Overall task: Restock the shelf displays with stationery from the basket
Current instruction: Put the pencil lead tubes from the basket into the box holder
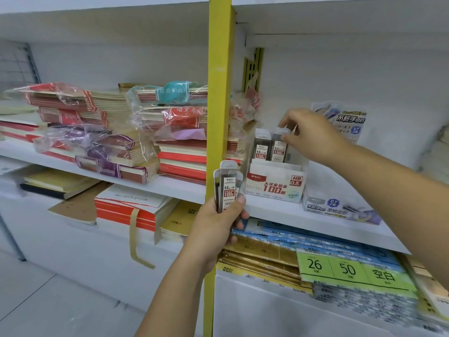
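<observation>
My left hand (218,224) grips a small bunch of pencil-lead cases (227,184), held upright in front of the yellow shelf post. My right hand (308,135) reaches over the white and red HB 0.5 display box (274,184) on the middle shelf and pinches the white cap of one lead case (279,147) standing in the box. A second lead case (262,145) stands just left of it in the same box. The basket is out of view.
A yellow upright post (218,93) divides the shelving. Left of it lie stacks of wrapped exercise books (97,132). Right of the display box sits a purple-blue lead display (340,207) with a backing card. Below are gold and blue paper packs and green labels (349,268).
</observation>
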